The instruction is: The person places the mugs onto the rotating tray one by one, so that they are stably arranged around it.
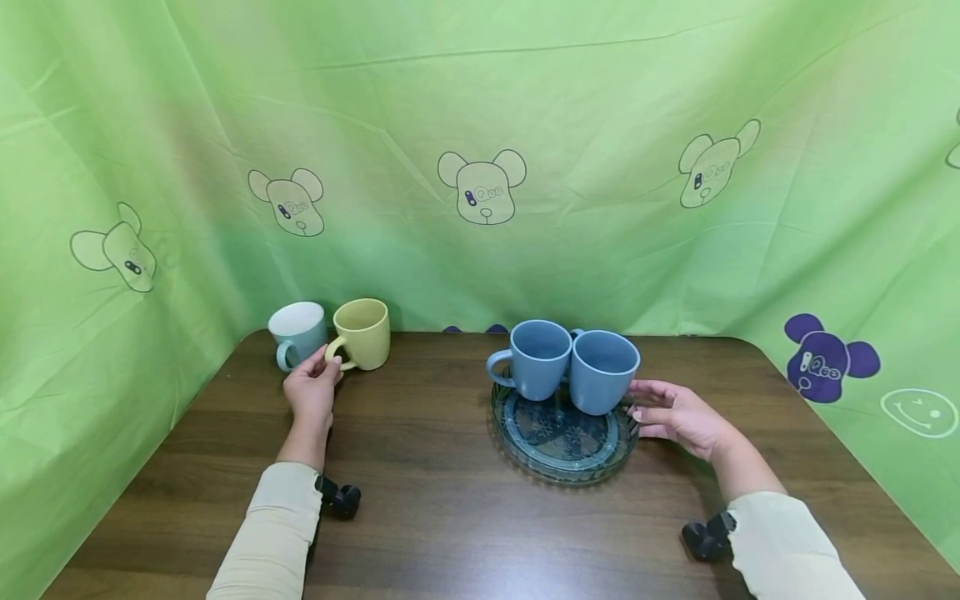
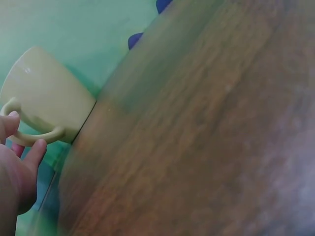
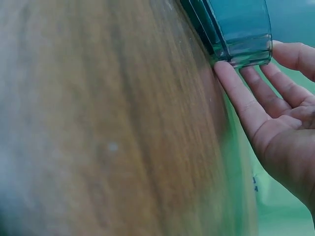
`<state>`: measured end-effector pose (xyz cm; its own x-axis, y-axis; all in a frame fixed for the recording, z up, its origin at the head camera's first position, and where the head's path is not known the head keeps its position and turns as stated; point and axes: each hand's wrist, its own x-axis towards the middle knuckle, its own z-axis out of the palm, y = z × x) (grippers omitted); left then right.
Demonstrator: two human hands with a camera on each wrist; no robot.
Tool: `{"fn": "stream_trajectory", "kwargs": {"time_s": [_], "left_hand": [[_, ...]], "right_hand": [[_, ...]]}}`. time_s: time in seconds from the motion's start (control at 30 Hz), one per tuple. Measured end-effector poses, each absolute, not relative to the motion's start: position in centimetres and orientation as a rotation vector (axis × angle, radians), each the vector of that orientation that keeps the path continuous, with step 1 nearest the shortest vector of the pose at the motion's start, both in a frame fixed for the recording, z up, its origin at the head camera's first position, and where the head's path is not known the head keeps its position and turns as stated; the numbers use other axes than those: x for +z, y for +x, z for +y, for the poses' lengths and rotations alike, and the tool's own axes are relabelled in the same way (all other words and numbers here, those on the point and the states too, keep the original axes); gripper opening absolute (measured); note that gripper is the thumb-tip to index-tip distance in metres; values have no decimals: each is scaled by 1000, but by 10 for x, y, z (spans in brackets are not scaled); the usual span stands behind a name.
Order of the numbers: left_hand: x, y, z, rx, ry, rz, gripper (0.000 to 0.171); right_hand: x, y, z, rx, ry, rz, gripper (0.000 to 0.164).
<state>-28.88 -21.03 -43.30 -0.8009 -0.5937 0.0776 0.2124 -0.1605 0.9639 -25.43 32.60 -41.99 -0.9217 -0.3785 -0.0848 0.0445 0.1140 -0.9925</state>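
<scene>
In the head view my left hand (image 1: pixel 311 392) pinches the handle of a yellow mug (image 1: pixel 369 337) near the table's back left. The left wrist view shows thumb and fingers at the mug's handle (image 2: pixel 47 137). A blue mug with a white inside (image 1: pixel 303 337) stands just left of it. To the right, two blue mugs (image 1: pixel 536 362) stand side by side on a round, clear blue glass tray (image 1: pixel 566 467) with a raised rim. My right hand (image 1: pixel 686 417) touches the tray's right side with nearly straight fingers (image 3: pixel 241 98); the tray wall (image 3: pixel 251 46) fills their tips' reach.
Brown wood-grain table (image 1: pixel 420 517) spreads under everything. A green cloth (image 1: pixel 585 250) with bear-head drawings hangs behind and at both sides. Black wrist cameras (image 1: pixel 341 500) are strapped on both sleeves.
</scene>
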Motion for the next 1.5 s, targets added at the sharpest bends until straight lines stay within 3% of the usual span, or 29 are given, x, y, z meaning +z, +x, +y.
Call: {"fn": "stream_trajectory", "kwargs": {"time_s": [0.3,1.5], "left_hand": [[-435,-292,-213,-2021,435,-1555,41],[-434,-285,-215,-2028,406,-1515,34]], "right_hand": [[-416,-250,324,-1848,-298,2127,66],[-416,-243,314,-1882,-188,2118,67]]}}
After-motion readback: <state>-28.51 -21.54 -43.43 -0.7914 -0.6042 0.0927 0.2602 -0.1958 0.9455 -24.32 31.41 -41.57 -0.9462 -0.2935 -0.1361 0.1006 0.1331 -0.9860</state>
